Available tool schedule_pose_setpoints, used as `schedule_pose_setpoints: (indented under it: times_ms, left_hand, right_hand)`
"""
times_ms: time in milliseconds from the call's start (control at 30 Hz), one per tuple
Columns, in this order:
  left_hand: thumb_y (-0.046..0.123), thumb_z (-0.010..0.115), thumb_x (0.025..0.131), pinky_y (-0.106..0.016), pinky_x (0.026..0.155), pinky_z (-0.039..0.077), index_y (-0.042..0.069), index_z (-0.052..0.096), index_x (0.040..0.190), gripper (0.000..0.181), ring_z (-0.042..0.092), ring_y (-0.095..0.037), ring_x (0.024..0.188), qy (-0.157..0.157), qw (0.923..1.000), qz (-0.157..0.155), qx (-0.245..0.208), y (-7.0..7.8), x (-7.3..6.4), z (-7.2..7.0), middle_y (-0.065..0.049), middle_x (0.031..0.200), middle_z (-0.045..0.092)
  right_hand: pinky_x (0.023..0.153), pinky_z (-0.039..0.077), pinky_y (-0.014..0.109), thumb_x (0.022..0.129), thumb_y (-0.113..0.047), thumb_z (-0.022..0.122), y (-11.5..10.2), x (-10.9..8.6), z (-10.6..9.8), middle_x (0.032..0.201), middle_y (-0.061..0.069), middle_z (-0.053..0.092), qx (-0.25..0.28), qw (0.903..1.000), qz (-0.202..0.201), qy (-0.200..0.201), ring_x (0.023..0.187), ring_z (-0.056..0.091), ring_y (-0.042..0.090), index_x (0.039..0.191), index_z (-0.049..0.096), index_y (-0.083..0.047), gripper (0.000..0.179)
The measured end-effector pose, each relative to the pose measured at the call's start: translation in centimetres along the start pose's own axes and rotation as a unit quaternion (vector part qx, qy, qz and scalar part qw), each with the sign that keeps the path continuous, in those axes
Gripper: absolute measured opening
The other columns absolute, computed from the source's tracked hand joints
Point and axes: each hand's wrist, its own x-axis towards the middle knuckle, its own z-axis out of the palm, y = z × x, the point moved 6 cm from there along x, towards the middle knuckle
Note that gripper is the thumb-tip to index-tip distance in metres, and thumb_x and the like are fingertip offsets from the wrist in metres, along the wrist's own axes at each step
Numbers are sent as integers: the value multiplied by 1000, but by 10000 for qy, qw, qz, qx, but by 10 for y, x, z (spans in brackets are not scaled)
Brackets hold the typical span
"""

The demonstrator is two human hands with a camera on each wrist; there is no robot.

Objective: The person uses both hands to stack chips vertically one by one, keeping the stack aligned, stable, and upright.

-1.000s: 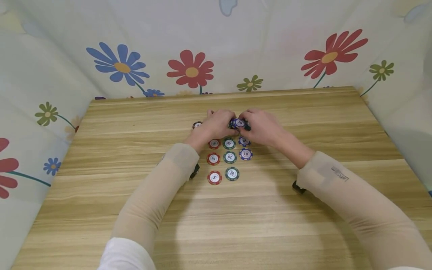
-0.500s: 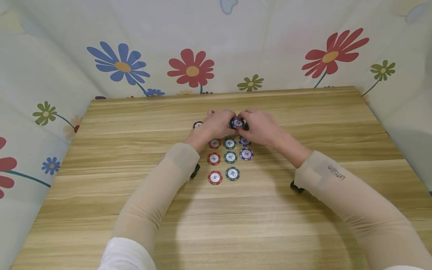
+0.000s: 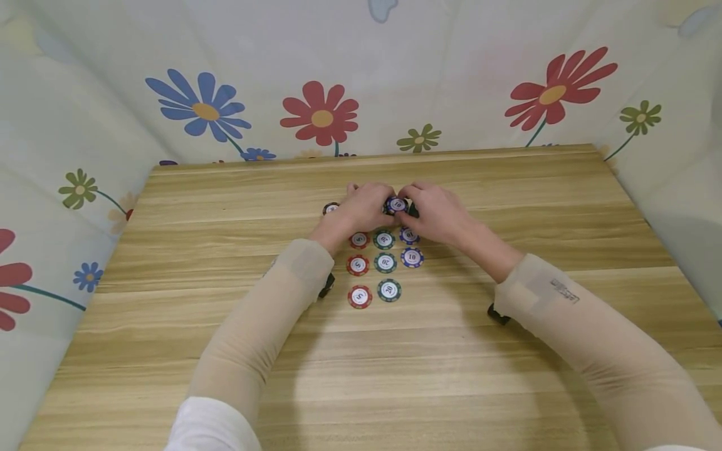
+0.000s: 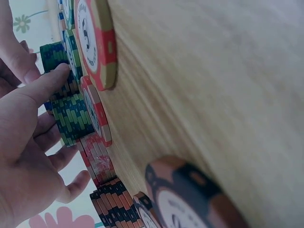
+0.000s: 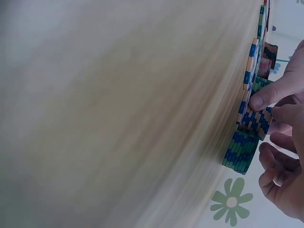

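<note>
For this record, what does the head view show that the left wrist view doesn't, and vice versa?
Only the head view shows the beige sleeves and the dark lettering on the right one.
Only the left wrist view shows the red chip stack; the left hand seems to block it overhead.
Both show that hand, flat red chips, flat green chips and the wooden table.

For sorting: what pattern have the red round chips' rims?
Red rims, yellowish blocks; clearest in left wrist view.
</note>
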Motion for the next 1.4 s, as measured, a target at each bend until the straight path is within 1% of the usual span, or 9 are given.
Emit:
schedule_pose_setpoints:
  times_ms: [167,333,467,600,733,833,1033,1233,1400]
  left_hand:
    - [43,76,93,-54,100,28,14,66,116,38,58,-18,101,7,10000,-6,-5,1,0,0,2,111,66]
    - [43,77,93,-50,98,28,15,65,117,39,57,-18,103,-18,10000,-31,-5,1,1,-1,2,113,66]
    - [43,77,93,-49,97,28,15,65,119,40,57,-18,106,-30,10000,-68,-9,1,0,-1,1,116,66]
    - [43,76,93,-48,98,28,14,65,121,41,58,-19,108,-69,9999,-86,1,1,0,-2,0,118,67]
    - [42,76,94,-49,98,28,14,65,121,41,58,-19,108,-106,9999,-64,-26,2,0,-2,-1,119,67]
    - [41,77,93,-49,98,27,14,66,121,40,57,-18,107,-123,9999,-54,-75,3,0,-3,0,119,67]
    - [41,77,93,-50,100,27,14,65,122,42,57,-19,109,-135,9999,-64,-82,3,-1,-3,-1,120,67]
    - [42,76,93,-51,102,27,13,65,123,43,57,-19,110,-134,9999,-71,-56,4,-1,-3,-2,121,67]
    - [40,78,93,-50,100,27,12,66,121,41,58,-19,108,-103,9999,-64,-57,4,0,-3,-2,119,67]
  right_hand:
    - [76,54,45,95,-23,74,1,-8,-3,112,14,65,-34,9999,-85,110,91,64,27,117,68,0,33]
    - [66,51,39,93,-18,75,-2,-18,-6,94,9,64,-183,9995,-259,71,76,60,22,99,68,-4,17]
    - [58,47,34,94,-19,73,-6,-26,-2,78,0,63,-327,9984,-283,-369,64,55,16,89,66,-11,12]
    - [52,42,33,95,-25,72,-9,-32,4,69,-4,59,-426,9946,-250,-915,58,52,14,93,68,-12,13]
    - [50,41,33,94,-26,74,-13,-37,7,65,-5,57,-466,9919,-411,-1107,55,52,13,94,69,-11,15]
    - [50,40,34,92,-28,75,-17,-40,7,65,-6,55,-530,9904,-551,-1155,56,51,13,93,68,-12,17]
    - [50,38,34,90,-37,78,-20,-44,9,71,-6,55,-633,9859,-592,-1429,59,50,14,91,66,-15,24]
    - [50,39,34,86,-47,79,-22,-48,8,82,-4,55,-710,9827,-558,-1618,63,52,15,99,68,-16,35]
    - [53,43,35,85,-43,81,-24,-49,9,87,-4,57,-636,9808,-708,-1702,66,55,15,102,67,-14,37]
